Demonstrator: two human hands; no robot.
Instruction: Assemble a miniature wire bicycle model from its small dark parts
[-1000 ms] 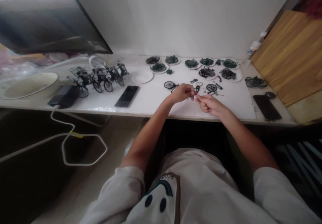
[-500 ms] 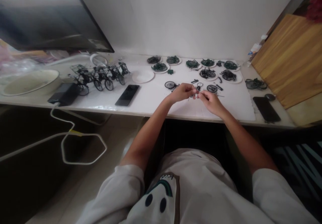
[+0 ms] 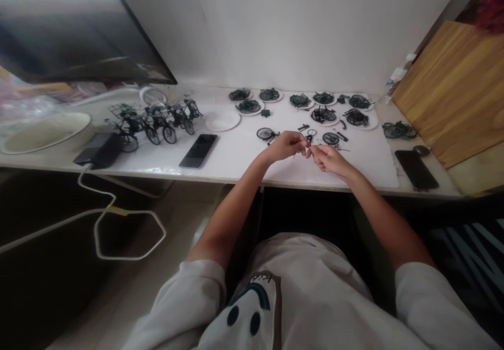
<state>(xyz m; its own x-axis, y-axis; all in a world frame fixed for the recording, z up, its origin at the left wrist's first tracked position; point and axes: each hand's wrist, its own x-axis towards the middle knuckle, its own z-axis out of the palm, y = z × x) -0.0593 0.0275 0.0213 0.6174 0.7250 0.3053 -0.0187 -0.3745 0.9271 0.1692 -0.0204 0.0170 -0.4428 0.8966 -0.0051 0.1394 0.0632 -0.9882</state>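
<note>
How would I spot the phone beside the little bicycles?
On the left part of the long white table, find the upright model bicycles. Just right of them, near the front edge, the phone lies flat, closer to the person than the round white plate. It is a slim dark slab, unlike the thick black box farther left, which has a white cable.

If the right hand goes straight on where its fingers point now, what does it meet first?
The right hand would likely meet the left hand first; any gap is unclear.
</note>
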